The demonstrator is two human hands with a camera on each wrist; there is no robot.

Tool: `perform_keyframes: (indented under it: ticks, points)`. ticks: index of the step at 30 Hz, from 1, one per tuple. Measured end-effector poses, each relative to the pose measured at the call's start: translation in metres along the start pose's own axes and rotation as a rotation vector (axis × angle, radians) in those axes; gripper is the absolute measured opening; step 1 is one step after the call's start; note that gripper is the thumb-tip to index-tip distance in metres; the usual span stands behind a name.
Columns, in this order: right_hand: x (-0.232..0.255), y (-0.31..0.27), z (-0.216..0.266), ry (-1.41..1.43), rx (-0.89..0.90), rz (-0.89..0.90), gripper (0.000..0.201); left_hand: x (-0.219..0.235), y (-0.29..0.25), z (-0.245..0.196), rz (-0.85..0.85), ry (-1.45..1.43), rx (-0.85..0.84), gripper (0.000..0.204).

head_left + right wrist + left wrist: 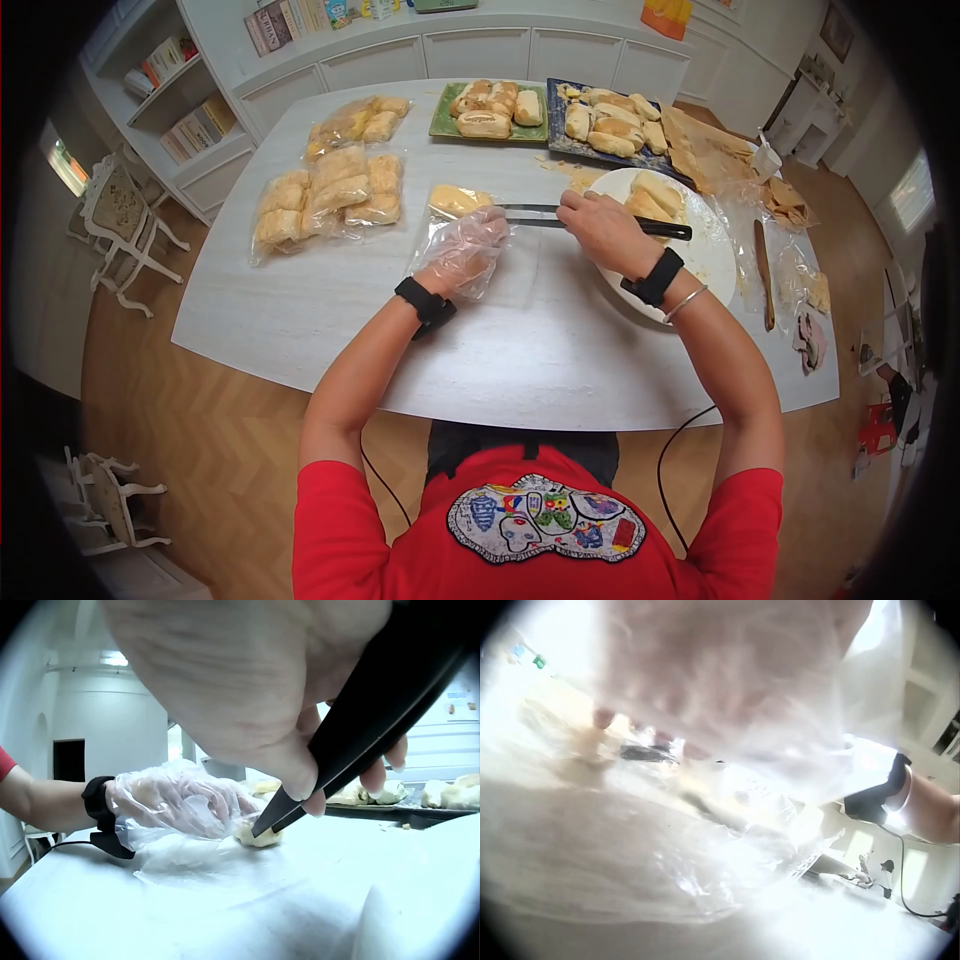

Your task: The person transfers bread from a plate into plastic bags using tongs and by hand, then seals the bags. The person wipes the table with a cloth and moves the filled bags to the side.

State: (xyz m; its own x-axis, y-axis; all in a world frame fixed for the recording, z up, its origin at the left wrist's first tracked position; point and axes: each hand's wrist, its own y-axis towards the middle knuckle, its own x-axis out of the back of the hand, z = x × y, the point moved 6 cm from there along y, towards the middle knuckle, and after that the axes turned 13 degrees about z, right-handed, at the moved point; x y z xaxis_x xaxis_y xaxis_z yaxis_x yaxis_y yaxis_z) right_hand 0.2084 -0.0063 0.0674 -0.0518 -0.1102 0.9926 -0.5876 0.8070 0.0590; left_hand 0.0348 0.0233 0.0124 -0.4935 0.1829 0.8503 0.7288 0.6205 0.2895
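Note:
Black tongs (645,229) are gripped in my bare right hand (612,235); in the right wrist view their tips touch a pale bread piece (259,835). My left hand (468,250), in a loose clear plastic glove, holds a clear bag (425,240) at the tongs' tips. A yellowish pastry piece (458,200) lies just beyond the left fingers, in or under clear plastic. In the left wrist view the left hand (727,675) is blurred over crumpled plastic (592,847). Beneath my right forearm stands a white plate (715,265) with bread pieces (657,197).
Bagged pastries (340,185) lie at the table's left. At the back are a green tray (438,128) and a dark blue tray (553,145), both bearing filled breads. Brown paper (700,140), a wooden-looking utensil (763,275) and plastic packaging (800,280) lie on the right.

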Motion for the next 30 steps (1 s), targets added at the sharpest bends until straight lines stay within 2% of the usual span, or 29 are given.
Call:
perform_keyframes:
  ticks: [1,4,6,9,10,12,13,15,18,19,20,23,28,30]
  points:
    - [-0.003,0.002,0.001,0.0,0.0,-0.001,0.014,-0.002,0.0,0.002,0.0,0.001,-0.001,0.016]
    - [-0.012,0.003,-0.002,0.019,-0.04,0.018,0.013,-0.006,-0.001,0.017,0.007,-0.34,0.124,0.013]
    - [-0.018,-0.003,-0.005,0.091,-0.031,0.029,0.012,0.002,-0.006,0.006,0.004,0.125,0.082,0.017]
    - [0.011,-0.029,-0.013,0.141,-0.058,0.015,0.007,0.0,-0.007,0.01,-0.038,0.144,0.002,0.017]
    - [0.022,-0.042,-0.019,0.135,-0.085,0.027,0.007,-0.001,-0.007,0.014,-0.018,0.136,0.028,0.016]
    - [0.045,-0.068,-0.033,0.084,-0.073,0.05,0.005,-0.003,-0.004,0.014,0.081,0.185,0.242,0.016]
    - [0.058,-0.085,-0.047,0.061,-0.108,0.03,0.005,-0.008,-0.003,0.016,0.09,0.168,0.22,0.016]
    - [0.076,-0.113,-0.065,0.039,-0.183,0.039,0.006,-0.003,-0.006,0.015,-0.059,0.178,0.064,0.014]
    - [0.096,-0.16,-0.108,-0.02,-0.385,0.148,0.006,-0.001,-0.004,0.015,0.028,0.147,0.102,0.011]
    - [0.097,-0.172,-0.114,-0.029,-0.397,0.15,0.006,0.001,-0.003,0.011,0.016,0.114,0.16,0.01]
    - [0.098,-0.182,-0.12,-0.032,-0.403,0.153,0.006,0.0,-0.002,0.01,0.017,0.108,0.155,0.01]
    - [0.078,-0.196,-0.132,-0.065,-0.447,0.334,0.007,-0.002,-0.002,0.009,0.013,0.176,0.12,0.012]
    - [0.051,-0.175,-0.136,-0.029,-0.384,0.32,0.007,-0.001,0.002,0.011,0.006,0.11,0.204,0.015]
    - [0.039,-0.158,-0.141,-0.073,-0.409,0.428,0.008,0.003,0.001,0.003,-0.001,0.12,0.181,0.015]
